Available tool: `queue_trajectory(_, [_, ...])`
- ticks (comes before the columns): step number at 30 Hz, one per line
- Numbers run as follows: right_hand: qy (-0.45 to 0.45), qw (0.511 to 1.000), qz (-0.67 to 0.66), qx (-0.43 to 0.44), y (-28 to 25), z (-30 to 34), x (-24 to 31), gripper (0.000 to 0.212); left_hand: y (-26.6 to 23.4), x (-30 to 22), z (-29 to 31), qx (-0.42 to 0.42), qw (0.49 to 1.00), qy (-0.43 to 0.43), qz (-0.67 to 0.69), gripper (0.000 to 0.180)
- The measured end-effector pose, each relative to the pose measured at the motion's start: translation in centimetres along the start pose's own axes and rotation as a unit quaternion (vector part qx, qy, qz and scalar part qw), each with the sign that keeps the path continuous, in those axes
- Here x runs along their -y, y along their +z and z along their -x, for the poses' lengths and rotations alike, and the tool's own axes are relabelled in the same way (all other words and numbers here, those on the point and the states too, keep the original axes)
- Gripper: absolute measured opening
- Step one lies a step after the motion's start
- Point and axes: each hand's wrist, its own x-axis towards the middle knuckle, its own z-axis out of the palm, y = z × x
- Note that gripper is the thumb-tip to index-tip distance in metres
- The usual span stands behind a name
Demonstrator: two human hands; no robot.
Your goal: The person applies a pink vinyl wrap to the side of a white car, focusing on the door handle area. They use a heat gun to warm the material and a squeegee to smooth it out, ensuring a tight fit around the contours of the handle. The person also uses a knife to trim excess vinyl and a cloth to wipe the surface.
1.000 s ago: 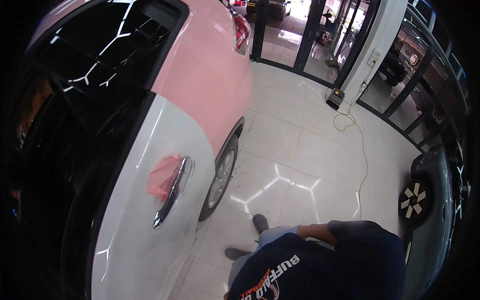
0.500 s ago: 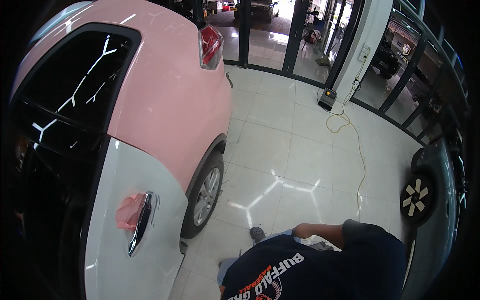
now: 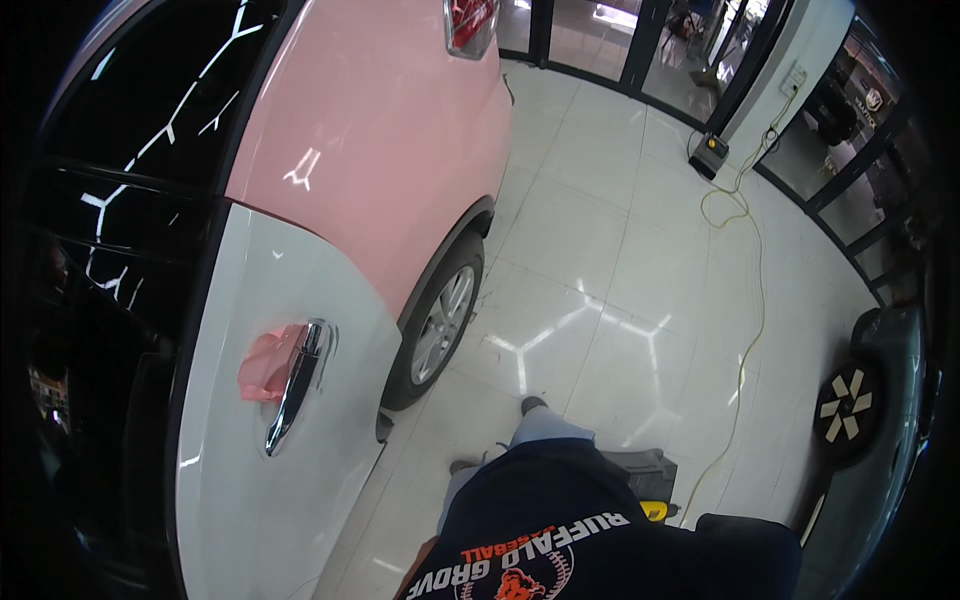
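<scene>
while both hands are out of view, so how the fingers stand i cannot tell, it's all eyes on the chrome door handle, over on the left on the white car door! its long axis runs on a steep slant, top end leaning right toward the wheel, lower end pointing down and left. and look at that, a crumpled pink piece sits against its left side, creases showing. the door is smooth and glossy, meeting the pink rear panel along a curved edge, with the dark window to the left. down below, the dark t-shirt fills the lower middle, a grey and yellow item just beside it. across the room, shiny pale floor tiles mirror the branching lights, a yellow cable snakes past, glass doors close off the far end, and a blue-grey car stands at right.
</scene>
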Motion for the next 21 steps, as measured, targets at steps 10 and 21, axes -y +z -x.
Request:
queue_trajectory(10, [-0.019,0.994,-0.098,-0.048,5.7,3.2,2.3,0.036,-6.0,5.4,-3.0,-0.078,0.990,0.106,-0.054,0.043])
queue_trajectory(21, [-0.081,0.981,-0.031,-0.175,1.8,5.2,10.0,0.038,-7.5,-1.0,-5.4,-0.114,0.990,0.072,-0.032,0.043])
